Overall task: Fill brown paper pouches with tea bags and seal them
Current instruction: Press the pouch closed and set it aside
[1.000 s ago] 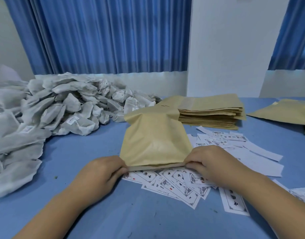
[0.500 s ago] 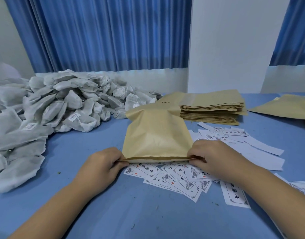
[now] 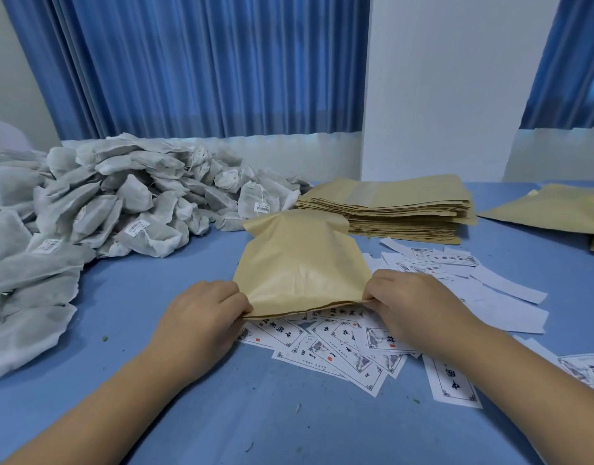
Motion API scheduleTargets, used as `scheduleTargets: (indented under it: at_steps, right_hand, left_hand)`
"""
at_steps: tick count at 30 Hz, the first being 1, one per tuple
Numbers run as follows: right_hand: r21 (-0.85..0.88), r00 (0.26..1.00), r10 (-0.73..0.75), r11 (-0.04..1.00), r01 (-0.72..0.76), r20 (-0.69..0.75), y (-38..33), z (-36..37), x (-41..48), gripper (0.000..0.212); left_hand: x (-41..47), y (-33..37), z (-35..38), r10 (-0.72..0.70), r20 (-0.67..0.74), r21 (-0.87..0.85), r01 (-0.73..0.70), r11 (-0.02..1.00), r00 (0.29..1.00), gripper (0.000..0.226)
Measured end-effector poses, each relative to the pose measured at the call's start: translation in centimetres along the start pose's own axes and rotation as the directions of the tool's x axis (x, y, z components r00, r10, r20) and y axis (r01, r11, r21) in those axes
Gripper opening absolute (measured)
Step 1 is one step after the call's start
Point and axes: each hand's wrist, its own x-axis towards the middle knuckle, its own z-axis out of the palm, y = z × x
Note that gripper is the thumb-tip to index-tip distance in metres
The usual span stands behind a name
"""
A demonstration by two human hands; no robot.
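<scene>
A puffed brown paper pouch (image 3: 302,263) is held near the middle of the blue counter (image 3: 255,414). Its near edge is pinched at both corners: the 7 o'clock corner by the left hand (image 3: 201,317), the 5 o'clock corner by the right hand (image 3: 409,307), with the fingers (image 3: 372,293) curled tight onto the paper. The far end is creased and raised. Printed labels (image 3: 339,350) are scattered beneath it and out toward 4 o'clock. Tea bags (image 3: 104,203) are heaped at 10 o'clock, and a stack of empty pouches (image 3: 396,209) is set at 1 o'clock.
</scene>
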Motion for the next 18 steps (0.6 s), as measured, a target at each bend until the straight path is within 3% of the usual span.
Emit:
scheduleTargets:
  at_steps: [5, 10, 12, 18]
  right_hand:
    - [-0.056, 0.978, -0.123, 0.992, 0.115, -0.168, -0.9, -0.8, -0.3, 0.007]
    - [-0.147, 0.957, -0.178, 0.978, 0.147, -0.229, -1.4, -0.1, 0.1, 0.021]
    - [-0.138, 0.955, -0.158, 0.982, 0.126, -0.250, -1.4, 0.2, 0.1, 0.024]
    - [-0.117, 0.951, -0.099, 0.991, 0.067, -0.293, -1.1, 0.1, 0.0, 0.020]
  left_hand:
    - [-0.2, -0.4, -0.1, -0.142, -0.008, -0.088, 0.140, 0.986, 0.990, 0.008]
    - [1.1, 0.8, -0.1, -0.063, 0.089, 0.025, 0.061, 0.998, 0.994, 0.016]
    - [2.2, 2.1, 0.1, -0.045, 0.086, 0.059, 0.040, 0.997, 0.995, 0.026]
    - [4.2, 4.2, 0.8, -0.011, 0.034, 0.071, 0.009, 0.997, 0.999, 0.029]
